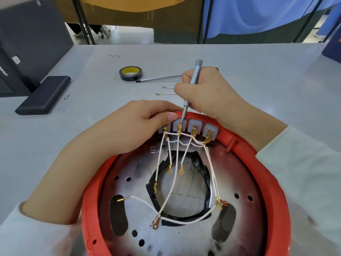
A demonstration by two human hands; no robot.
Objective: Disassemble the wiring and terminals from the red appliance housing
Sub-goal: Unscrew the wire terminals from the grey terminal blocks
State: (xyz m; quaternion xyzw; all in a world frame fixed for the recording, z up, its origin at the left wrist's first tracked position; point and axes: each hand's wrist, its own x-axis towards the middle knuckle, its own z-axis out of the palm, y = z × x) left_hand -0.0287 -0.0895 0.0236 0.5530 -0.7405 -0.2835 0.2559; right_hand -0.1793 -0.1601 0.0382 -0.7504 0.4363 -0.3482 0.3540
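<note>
The right hand (203, 93) has its fingers curled round a slim grey screwdriver (191, 85), gripping it mid-shaft. The tool's long axis runs steeply from its cap, up and away from the person, down toward them, and its tip meets the second from the left of four grey terminal blocks (188, 127) just inside the far rim of the red housing (275, 183). The left hand (140, 126) rests on that rim beside the tool, its fingers curled over the edge and the thumb pressed flat against the leftmost block.

The housing lies open side up on the bench (258, 71), close to the person. Inside it is a scorched metal plate (186, 235) with a round central opening edged in black tape (153, 191). White wires (174, 174) fan from brass connectors on the blocks across the plate, ending in loose brass ring terminals (155, 222).

Beyond the hands, on the bench, lie a roll of black tape (130, 72), a thin metal rod (158, 78) partly hidden by the right hand, and two detached short wires (165, 90). A dark flat case (44, 94) sits to the left.
</note>
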